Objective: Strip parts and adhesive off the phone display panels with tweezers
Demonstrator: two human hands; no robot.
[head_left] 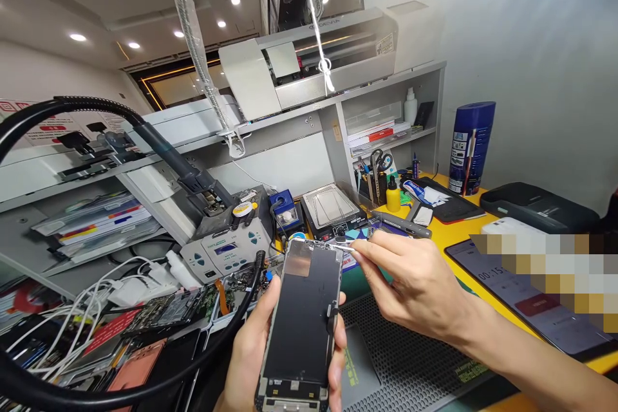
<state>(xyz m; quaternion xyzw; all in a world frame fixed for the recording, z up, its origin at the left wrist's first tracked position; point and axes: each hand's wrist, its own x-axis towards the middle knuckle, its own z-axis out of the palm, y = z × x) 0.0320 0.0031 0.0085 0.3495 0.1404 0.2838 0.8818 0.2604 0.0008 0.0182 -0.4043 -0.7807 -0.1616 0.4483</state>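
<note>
My left hand (261, 328) is wrapped round the sides of a phone screen assembly (304, 315), its dark back facing me and tilted. A silvery patch sits at its upper left, and small parts line its top edge. Between thumb and fingertips, my right hand (410, 277) pinches a thin, pale stick-like tool (344, 247). The tool's tip is at the top edge of the screen assembly; whether it touches is too small to tell. Below both hands lies a dark perforated mat (410, 347).
A phone (526, 302) showing a timer lies on the right. Behind stand a hot plate (331, 209) and a soldering station (229, 251). Circuit boards (168, 309) and cables crowd the left, where a black hose (232, 328) curves close to my left hand. A blue canister (470, 148) stands back right.
</note>
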